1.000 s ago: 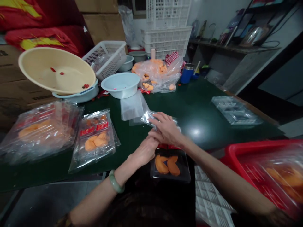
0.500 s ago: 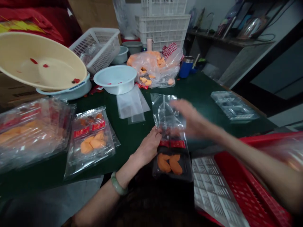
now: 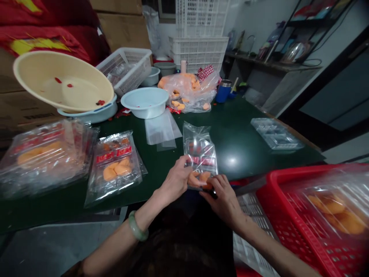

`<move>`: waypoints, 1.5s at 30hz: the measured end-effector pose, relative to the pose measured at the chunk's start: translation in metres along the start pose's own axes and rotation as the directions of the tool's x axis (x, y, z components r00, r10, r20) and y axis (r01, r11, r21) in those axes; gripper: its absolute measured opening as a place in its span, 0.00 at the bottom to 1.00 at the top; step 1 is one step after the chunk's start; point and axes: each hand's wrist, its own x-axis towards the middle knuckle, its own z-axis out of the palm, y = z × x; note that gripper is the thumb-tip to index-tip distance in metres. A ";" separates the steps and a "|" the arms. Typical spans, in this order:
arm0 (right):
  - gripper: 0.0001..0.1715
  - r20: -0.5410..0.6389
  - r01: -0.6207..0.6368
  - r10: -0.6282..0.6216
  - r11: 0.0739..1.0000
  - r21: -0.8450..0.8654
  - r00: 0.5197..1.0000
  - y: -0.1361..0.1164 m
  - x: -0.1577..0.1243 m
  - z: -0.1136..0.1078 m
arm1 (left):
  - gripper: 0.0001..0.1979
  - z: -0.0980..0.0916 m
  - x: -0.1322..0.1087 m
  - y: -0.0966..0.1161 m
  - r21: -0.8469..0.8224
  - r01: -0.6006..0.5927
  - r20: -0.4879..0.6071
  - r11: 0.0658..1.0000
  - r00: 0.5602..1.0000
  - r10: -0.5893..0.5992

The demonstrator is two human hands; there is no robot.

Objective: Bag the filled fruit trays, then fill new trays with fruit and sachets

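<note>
A clear tray of orange slices [image 3: 201,161] with a red label sits inside a clear plastic bag [image 3: 196,134] at the near edge of the green table [image 3: 248,142]. My left hand [image 3: 176,181] grips the tray's left side through the bag, fingers closed on it. On the tray's near right corner my right hand [image 3: 221,192] pinches the end of the tray. A green bangle [image 3: 136,227] circles my left wrist.
Bagged trays lie at left: one [image 3: 117,165] close by, a pile [image 3: 43,154] further out. Empty bags [image 3: 161,130], a white bowl [image 3: 145,102], a cream basin [image 3: 62,82], a bag of orange pieces [image 3: 187,90] and empty trays [image 3: 275,132] stand beyond. A red crate [image 3: 311,215] holds packs at right.
My right hand came back from the bag's far end to the tray's near corner. The tray has slid further up into the bag, away from me.
</note>
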 end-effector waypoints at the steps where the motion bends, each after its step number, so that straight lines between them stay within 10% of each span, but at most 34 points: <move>1: 0.09 -0.017 -0.022 0.022 0.999 -0.025 1.000 -0.006 -0.003 0.001 | 0.11 0.000 -0.002 0.003 -0.010 -0.013 0.017 1.000 1.000 0.014; 6: 0.19 -0.026 -0.117 0.114 0.959 -0.257 0.993 -0.022 -0.002 -0.010 | 0.12 -0.001 -0.007 0.003 -0.136 -0.043 0.060 0.990 0.997 0.051; 11: 0.31 0.074 0.054 -0.031 0.943 -0.329 0.997 -0.001 0.023 -0.016 | 0.10 -0.003 0.005 -0.014 -0.093 -0.148 0.018 0.985 0.988 0.150; 18: 0.09 -0.067 -0.057 0.042 0.969 -0.241 0.997 0.005 0.024 0.007 | 0.12 0.001 0.004 -0.009 0.451 -0.030 -0.020 0.892 0.999 0.044; 25: 0.12 -0.185 -0.202 0.148 0.926 -0.318 0.972 0.002 0.038 0.014 | 0.14 0.018 -0.020 0.002 0.473 -0.130 0.006 0.871 0.989 0.144; 30: 0.11 -0.122 -0.124 0.090 0.946 -0.300 0.988 0.010 0.047 0.020 | 0.08 0.000 -0.018 -0.001 0.241 0.156 -0.114 0.958 0.985 -0.131; 33: 0.10 -0.114 -0.056 0.026 0.963 -0.264 0.993 0.015 0.043 0.021 | 0.12 -0.012 0.001 -0.010 0.051 0.456 -0.227 0.888 0.871 -0.435; 39: 0.15 -0.281 -0.300 0.211 0.898 -0.322 0.936 0.024 0.025 0.014 | 0.19 -0.003 0.029 -0.017 0.201 0.559 -0.125 0.805 0.829 -0.545; 45: 0.17 -0.160 -0.408 0.376 0.854 -0.321 0.913 0.027 0.020 0.002 | 0.25 0.004 0.025 -0.012 -0.404 0.685 0.126 0.606 0.698 -0.705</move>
